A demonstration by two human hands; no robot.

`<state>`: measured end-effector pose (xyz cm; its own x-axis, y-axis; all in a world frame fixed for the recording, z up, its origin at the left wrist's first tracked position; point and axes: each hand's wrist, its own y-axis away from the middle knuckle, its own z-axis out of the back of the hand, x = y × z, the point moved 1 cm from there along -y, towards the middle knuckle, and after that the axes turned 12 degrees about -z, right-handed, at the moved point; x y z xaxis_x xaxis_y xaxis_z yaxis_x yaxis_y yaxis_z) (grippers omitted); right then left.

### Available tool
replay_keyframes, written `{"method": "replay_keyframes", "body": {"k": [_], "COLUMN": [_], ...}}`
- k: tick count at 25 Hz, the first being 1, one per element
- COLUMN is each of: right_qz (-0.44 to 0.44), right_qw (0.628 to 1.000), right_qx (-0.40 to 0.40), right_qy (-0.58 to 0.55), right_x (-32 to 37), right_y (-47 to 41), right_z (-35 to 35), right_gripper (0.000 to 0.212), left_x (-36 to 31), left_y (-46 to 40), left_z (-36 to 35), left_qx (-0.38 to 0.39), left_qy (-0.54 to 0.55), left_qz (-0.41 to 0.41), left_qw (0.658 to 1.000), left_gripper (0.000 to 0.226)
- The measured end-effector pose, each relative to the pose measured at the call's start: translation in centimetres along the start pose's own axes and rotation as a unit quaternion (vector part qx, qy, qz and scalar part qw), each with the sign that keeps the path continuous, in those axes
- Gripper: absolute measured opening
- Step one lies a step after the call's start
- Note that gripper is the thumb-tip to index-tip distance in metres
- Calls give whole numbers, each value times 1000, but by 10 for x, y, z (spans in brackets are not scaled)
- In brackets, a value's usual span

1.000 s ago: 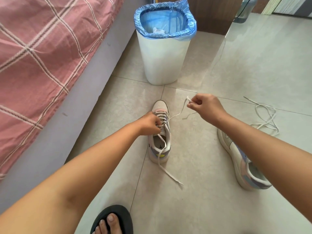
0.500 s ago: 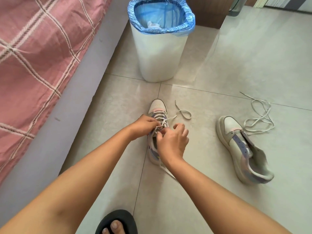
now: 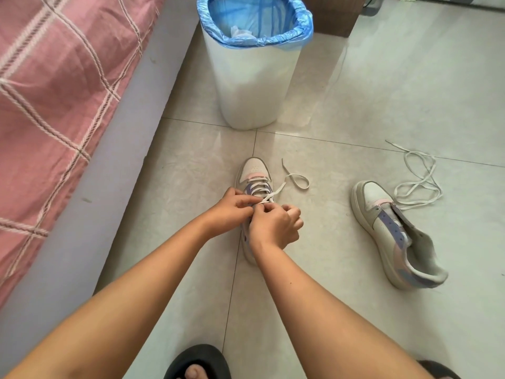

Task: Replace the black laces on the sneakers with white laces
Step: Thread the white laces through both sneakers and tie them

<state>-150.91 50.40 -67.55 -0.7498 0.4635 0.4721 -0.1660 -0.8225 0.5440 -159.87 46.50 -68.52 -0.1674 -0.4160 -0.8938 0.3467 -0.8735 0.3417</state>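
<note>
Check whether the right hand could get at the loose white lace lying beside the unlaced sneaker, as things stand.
Probably yes, but not at once. The right hand is pinching the lace on the near sneaker. The loose lace lies on open floor beyond the unlaced sneaker, with nothing over it.

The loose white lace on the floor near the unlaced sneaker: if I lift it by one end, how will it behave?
The loose white lace lies in slack loops beside the unlaced sneaker, so it is probably floppy and would hang and trail. It looks thin, so likely very light. The crossing loops may tangle when pulled.
</note>
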Motion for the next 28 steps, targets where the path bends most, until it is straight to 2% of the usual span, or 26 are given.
{"method": "replay_keyframes", "body": {"k": [5,10,12,16,21,24,26,28], "right_qz": [-41,-71,-57,69,128,178,118,33], "right_qw": [995,973,975,993,990,984,991,967], "right_qx": [62,157,174,100,67,12,40,132], "right_qy": [-61,-154,-126,4,-2,23,-54,-215], "right_x": [1,9,11,-3,-10,-13,-7,2], "right_y": [-1,-4,-8,-14,-9,-13,-15,-9], "right_z": [9,15,17,13,5,2,1,9], "right_gripper": [7,21,17,8,32,26,16,14], "left_x": [3,4,4,7,15,16,15,16], "left_y": [7,5,5,7,17,20,20,21], "left_z": [-4,-6,-9,-7,-12,-22,-25,-27], "left_qx": [-13,-22,-27,-55,-114,-149,-158,-163], "left_qy": [-53,-78,-80,-65,-73,-90,-97,-99], "left_qz": [-46,-45,-55,-55,-77,-79,-73,-65], "left_qw": [997,996,995,995,988,982,980,979], "left_gripper": [38,38,38,34,35,31,31,33]}}
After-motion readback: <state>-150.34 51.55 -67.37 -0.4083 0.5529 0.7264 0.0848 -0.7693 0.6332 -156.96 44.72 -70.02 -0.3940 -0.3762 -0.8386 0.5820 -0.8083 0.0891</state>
